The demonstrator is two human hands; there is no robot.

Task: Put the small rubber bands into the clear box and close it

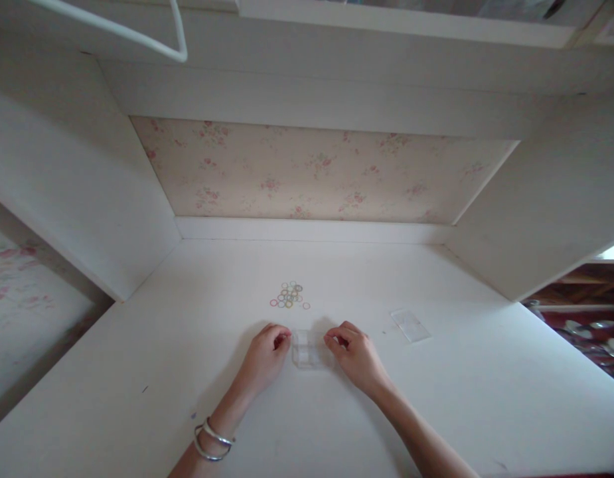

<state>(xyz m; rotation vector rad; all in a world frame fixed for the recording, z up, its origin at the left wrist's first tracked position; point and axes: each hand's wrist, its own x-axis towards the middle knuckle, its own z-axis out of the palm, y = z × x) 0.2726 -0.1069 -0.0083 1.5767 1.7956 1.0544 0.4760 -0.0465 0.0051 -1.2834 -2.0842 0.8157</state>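
On the white desk (436,411), I see my left hand (265,358) and right hand (355,355), fingers curled, touching opposite sides of the clear box (307,350).

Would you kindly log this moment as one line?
left hand at small clear plastic box | right hand at box | small coloured rings heaped behind | clear lid right

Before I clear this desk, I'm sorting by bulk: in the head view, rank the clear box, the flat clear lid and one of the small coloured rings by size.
1. Clear box, between the left hand and right hand.
2. Flat clear lid; its outline looks close to the box's, so that order is unsure.
3. One coloured ring, plainly smallest.
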